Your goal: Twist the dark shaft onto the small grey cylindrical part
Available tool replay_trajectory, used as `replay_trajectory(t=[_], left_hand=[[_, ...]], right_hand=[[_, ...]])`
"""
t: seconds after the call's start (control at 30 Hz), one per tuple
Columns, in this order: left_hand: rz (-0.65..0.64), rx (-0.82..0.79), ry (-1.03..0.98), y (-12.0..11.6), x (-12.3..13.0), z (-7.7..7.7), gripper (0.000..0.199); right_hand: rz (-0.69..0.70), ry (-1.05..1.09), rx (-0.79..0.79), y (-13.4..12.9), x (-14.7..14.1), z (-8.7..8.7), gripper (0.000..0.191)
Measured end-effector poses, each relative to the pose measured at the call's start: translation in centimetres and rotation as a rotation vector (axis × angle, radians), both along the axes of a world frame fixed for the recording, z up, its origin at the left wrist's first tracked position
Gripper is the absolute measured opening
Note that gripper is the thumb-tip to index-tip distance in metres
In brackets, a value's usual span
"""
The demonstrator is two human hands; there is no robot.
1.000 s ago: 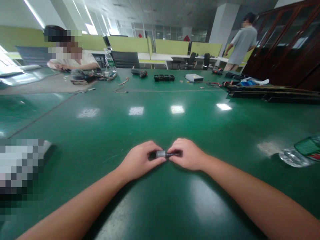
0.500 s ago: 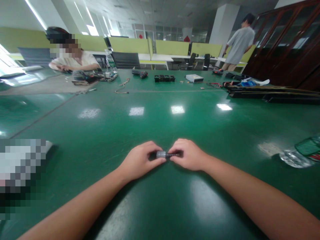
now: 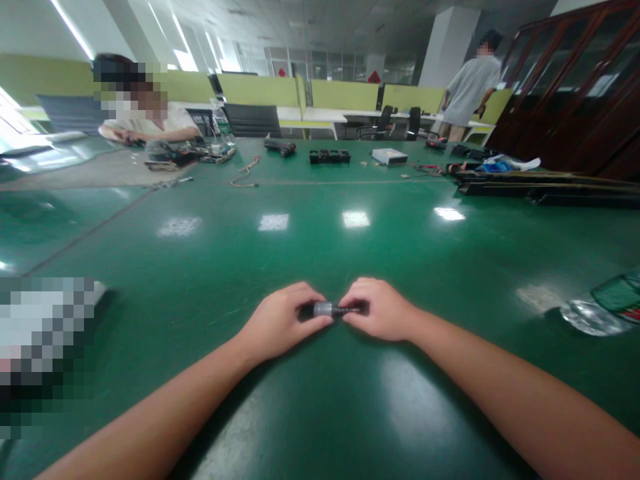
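Observation:
A small cylindrical part lies level between my two hands, low over the green table (image 3: 310, 253). Its left portion is a smooth grey, partly see-through cylinder (image 3: 323, 309); a thin, dark ribbed stem (image 3: 345, 310) runs out to the right. My left hand (image 3: 287, 317) is closed on the grey cylinder between thumb and fingers. Curled around the stem is my right hand (image 3: 375, 309), with thumb and fingertips against it. The stem's far end is hidden inside the right hand, and what the exact part is I cannot make out.
A blurred-out pale object (image 3: 45, 327) is at the left. On the right stands a clear container (image 3: 593, 317) beside a green mesh holder (image 3: 617, 293). A black block (image 3: 329, 157), a white box (image 3: 389, 157) and long dark rails (image 3: 550, 187) lie farther back. A person (image 3: 150, 120) sits across.
My right hand has shifted very slightly to the right along the stem; the left hand is nearly still. The standing person at the back has moved a little leftward.

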State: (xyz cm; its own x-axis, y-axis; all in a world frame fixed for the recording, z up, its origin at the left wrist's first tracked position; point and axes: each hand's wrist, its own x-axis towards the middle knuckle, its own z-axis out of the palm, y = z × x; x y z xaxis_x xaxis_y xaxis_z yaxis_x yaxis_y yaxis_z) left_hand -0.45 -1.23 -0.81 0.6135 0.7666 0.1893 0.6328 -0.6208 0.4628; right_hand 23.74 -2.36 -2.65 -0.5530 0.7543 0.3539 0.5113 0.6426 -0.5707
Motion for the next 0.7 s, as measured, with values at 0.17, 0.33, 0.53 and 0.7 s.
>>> replay_trajectory(t=[0.17, 0.33, 0.53, 0.7], left_hand=[[0.005, -0.003, 0.001, -0.06, 0.01, 0.10, 0.029], [-0.005, -0.007, -0.006, -0.04, -0.07, 0.08, 0.029], [-0.004, -0.006, -0.001, -0.04, -0.08, 0.11, 0.029], [-0.001, -0.012, 0.002, -0.06, -0.07, 0.17, 0.028]], right_hand=[[0.002, -0.010, -0.001, 0.00, 0.13, 0.05, 0.011], [-0.012, -0.021, -0.009, -0.07, 0.16, 0.20, 0.008], [-0.016, -0.022, 0.003, -0.05, 0.24, 0.11, 0.008], [-0.031, -0.037, 0.017, 0.00, 0.41, 0.01, 0.008]])
